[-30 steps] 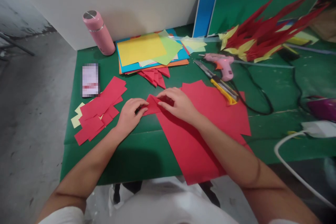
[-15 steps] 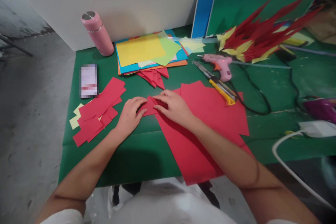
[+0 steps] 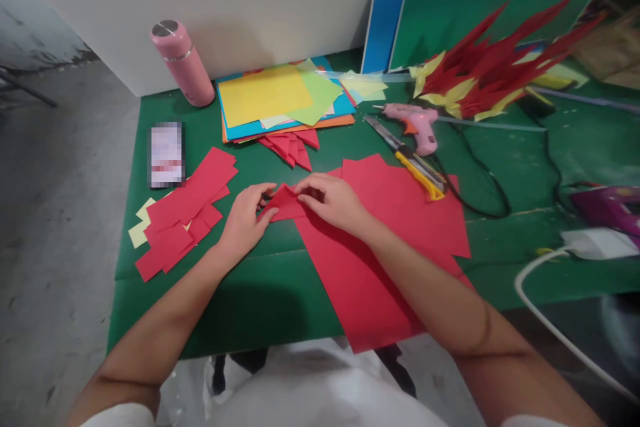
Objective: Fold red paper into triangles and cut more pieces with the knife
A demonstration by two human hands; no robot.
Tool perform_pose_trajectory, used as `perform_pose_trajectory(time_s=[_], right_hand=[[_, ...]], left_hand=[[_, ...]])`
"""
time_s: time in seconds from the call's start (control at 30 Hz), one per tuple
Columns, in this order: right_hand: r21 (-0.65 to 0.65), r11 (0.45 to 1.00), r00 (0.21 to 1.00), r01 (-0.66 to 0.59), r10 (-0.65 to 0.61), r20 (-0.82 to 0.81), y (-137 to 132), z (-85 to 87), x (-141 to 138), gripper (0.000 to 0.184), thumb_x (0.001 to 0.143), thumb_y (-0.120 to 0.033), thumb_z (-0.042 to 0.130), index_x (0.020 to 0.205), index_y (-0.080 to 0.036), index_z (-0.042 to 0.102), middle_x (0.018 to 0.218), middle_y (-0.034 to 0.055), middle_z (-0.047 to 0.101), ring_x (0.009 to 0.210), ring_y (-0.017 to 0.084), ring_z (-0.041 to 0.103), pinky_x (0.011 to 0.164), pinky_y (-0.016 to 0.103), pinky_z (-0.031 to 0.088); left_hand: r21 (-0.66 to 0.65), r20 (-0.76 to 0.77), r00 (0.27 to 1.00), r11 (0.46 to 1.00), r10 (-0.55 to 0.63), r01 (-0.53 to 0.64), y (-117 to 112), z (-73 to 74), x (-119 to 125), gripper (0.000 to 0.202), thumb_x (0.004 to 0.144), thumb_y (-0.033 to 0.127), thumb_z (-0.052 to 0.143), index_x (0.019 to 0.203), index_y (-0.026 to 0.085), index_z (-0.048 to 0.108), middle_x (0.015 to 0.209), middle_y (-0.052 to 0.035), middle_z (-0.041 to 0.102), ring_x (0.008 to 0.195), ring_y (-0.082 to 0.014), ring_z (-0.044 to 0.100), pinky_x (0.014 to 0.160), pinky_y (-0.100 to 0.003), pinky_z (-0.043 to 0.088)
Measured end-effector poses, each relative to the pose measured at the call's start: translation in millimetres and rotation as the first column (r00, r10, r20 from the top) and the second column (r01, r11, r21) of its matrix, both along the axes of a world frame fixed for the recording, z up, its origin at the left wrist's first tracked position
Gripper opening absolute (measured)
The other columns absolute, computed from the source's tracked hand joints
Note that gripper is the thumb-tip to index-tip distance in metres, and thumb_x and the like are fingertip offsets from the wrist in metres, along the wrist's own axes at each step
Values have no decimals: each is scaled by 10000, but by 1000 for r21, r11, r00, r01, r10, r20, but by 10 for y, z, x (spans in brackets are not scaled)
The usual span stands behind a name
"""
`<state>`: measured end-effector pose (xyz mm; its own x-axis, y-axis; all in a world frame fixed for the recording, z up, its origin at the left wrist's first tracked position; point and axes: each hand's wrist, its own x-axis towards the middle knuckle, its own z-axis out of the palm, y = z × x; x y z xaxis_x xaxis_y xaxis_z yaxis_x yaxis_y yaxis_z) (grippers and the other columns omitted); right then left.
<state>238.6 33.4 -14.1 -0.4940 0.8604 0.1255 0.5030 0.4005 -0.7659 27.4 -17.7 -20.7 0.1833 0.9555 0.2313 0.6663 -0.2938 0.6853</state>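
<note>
A small piece of red paper [image 3: 286, 205], folded to a peak at its top, lies between my two hands on the green table. My left hand [image 3: 249, 217] pinches its left corner between thumb and fingers. On the other side, my right hand [image 3: 333, 201] grips the right edge near the peak, its wrist over large red paper sheets [image 3: 385, 260]. Left of my hands is a loose pile of red paper strips [image 3: 193, 197] with pale yellow pieces [image 3: 140, 235] under it. Folded red triangles [image 3: 295, 147] lie just beyond my hands.
Behind stand a pink flask [image 3: 185, 67], a phone [image 3: 167, 155] and stacked coloured paper [image 3: 265, 97]. To the right lie a yellow utility knife [image 3: 420, 173], a pink glue gun [image 3: 415, 125], a red and yellow paper flame [image 3: 480, 73] and a white power strip [image 3: 600, 243] with its cable.
The fold in the small red paper now stands as a clearer peak between my hands. My right hand has shifted slightly, its fingers now at the right slope. The view has moved a little.
</note>
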Motion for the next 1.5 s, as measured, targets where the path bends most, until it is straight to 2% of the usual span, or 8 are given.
perform_pose_trajectory(time_s=[0.13, 0.23, 0.33, 0.43, 0.7, 1.0, 1.33, 1.5], right_hand=[[17, 999, 999, -49, 49, -3, 11, 0, 38, 106, 847, -167, 561, 874, -204, 657, 873, 44, 681, 707, 149, 576, 634, 276, 420], [58, 996, 998, -66, 65, 10, 12, -17, 36, 118, 845, -163, 559, 895, -202, 659, 881, 48, 680, 698, 148, 574, 628, 276, 421], [78, 995, 998, -60, 59, 15, 11, -39, 12, 138, 861, -200, 572, 956, -213, 672, 906, 52, 686, 708, 155, 585, 635, 284, 431], [79, 996, 999, -36, 35, 21, 12, -57, -12, 124, 874, -242, 586, 944, -221, 686, 912, 56, 695, 739, 172, 606, 652, 296, 442], [170, 983, 997, -75, 76, 2, 3, -88, 2, 163, 899, -199, 533, 932, -224, 691, 945, 57, 705, 820, 177, 634, 669, 289, 460], [335, 911, 966, -242, 194, 172, 39, -123, 60, 269, 956, -184, 443, 912, -231, 704, 958, 62, 712, 844, 184, 627, 647, 296, 418], [399, 819, 889, -412, 267, 372, 56, -61, 78, 298, 991, -249, 447, 1032, -247, 742, 965, 84, 702, 801, 190, 589, 580, 299, 332], [416, 791, 857, -449, 251, 449, 48, -19, 72, 297, 1000, -268, 447, 1055, -266, 739, 939, 75, 692, 806, 186, 568, 569, 298, 292]], left_hand=[[-4, 5, 1000, 1000, 0, 0, -9, 15, 5, 224, 844, 86, 625, 1037, 186, 571, 925, -26, 646, 757, -137, 582, 731, -293, 516], [34, -15, 997, 996, -78, 79, -16, 32, 7, 120, 881, 79, 567, 927, 187, 595, 951, -43, 640, 881, -168, 605, 808, -326, 518], [79, -67, 992, 991, -105, 110, -19, 29, 2, 144, 917, 108, 544, 971, 195, 646, 1041, -65, 653, 1027, -204, 606, 925, -397, 500], [100, -102, 990, 989, -102, 112, -16, 6, -12, 165, 924, 143, 564, 1026, 208, 677, 1064, -70, 668, 1037, -217, 621, 937, -431, 508], [90, -79, 993, 992, -85, 92, -20, 35, -40, 78, 908, 166, 615, 931, 190, 686, 990, -54, 697, 921, -174, 672, 821, -314, 561], [59, -131, 990, 996, -55, 63, -38, 79, -8, 100, 902, 146, 610, 978, 205, 636, 959, -39, 694, 864, -170, 668, 778, -299, 546], [221, -268, 951, 951, -154, 216, -37, 24, -38, 227, 992, 237, 482, 1004, 207, 706, 1006, -69, 696, 908, -185, 655, 797, -313, 525], [214, -296, 941, 948, -166, 234, -37, 34, -46, 247, 999, 243, 468, 1053, 208, 707, 995, -73, 698, 904, -187, 647, 809, -324, 524]])
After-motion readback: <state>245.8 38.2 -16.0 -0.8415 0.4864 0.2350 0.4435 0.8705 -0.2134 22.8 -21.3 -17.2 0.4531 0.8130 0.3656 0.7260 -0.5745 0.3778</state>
